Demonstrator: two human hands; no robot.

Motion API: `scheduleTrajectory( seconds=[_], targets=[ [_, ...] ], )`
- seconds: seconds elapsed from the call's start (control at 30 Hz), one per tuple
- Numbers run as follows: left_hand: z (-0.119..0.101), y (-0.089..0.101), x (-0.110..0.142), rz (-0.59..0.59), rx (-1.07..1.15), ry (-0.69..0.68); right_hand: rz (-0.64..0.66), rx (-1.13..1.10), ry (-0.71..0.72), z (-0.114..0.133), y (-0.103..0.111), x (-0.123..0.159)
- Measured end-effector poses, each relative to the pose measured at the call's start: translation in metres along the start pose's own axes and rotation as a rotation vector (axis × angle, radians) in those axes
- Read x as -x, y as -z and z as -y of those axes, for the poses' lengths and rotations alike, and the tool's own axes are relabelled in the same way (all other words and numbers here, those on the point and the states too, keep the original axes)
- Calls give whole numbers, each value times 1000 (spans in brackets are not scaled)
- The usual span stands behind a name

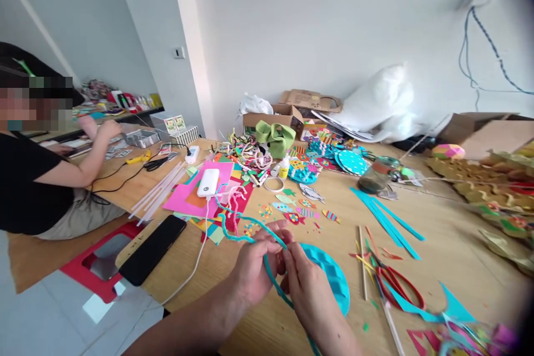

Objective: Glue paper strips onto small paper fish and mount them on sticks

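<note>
A turquoise cord (233, 238) runs from beside the power bank through both of my hands and hangs down toward the bottom edge. My left hand (254, 272) pinches it between thumb and fingers. Right beside it, my right hand (311, 292) is closed on the same cord, its fingertips close to the left ones. On the table beneath and behind my right hand lies a round turquoise piece (334, 275) with a ridged, woven-looking surface, partly covered by the hand. Pink fuzzy strands (236, 197) lie near the cord's far end.
Red-handled scissors (400, 286) and turquoise strips (387, 222) lie to the right. Paper fish (306, 212) are spread ahead. A white power bank (208, 182) rests on pink paper, with a black phone (152, 247) at left. Another person (37, 183) sits at the far left.
</note>
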State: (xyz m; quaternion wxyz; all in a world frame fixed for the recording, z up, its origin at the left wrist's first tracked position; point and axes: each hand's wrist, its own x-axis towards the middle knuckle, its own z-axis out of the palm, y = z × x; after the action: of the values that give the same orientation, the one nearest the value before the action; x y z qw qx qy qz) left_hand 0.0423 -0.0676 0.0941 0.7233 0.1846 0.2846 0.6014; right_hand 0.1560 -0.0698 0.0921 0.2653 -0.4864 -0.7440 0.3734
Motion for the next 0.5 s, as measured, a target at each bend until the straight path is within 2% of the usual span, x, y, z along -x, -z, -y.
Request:
scheduleTrajectory(
  seconds=[0.17, 0.3, 0.43, 0.5],
  targets=[
    [11, 0, 6, -94, -142, -97, -74, -168, 28, -4, -15, -4],
    [20, 1, 6, -51, -272, -184, -154, -348, 67, -7, -21, -1],
    [21, 2, 7, 9, -312, -131, -154, -495, -81, -7, -14, 6],
    [19, 1, 8, 44, -323, -117, -81, -514, -127, -6, -6, 8]
  ],
)
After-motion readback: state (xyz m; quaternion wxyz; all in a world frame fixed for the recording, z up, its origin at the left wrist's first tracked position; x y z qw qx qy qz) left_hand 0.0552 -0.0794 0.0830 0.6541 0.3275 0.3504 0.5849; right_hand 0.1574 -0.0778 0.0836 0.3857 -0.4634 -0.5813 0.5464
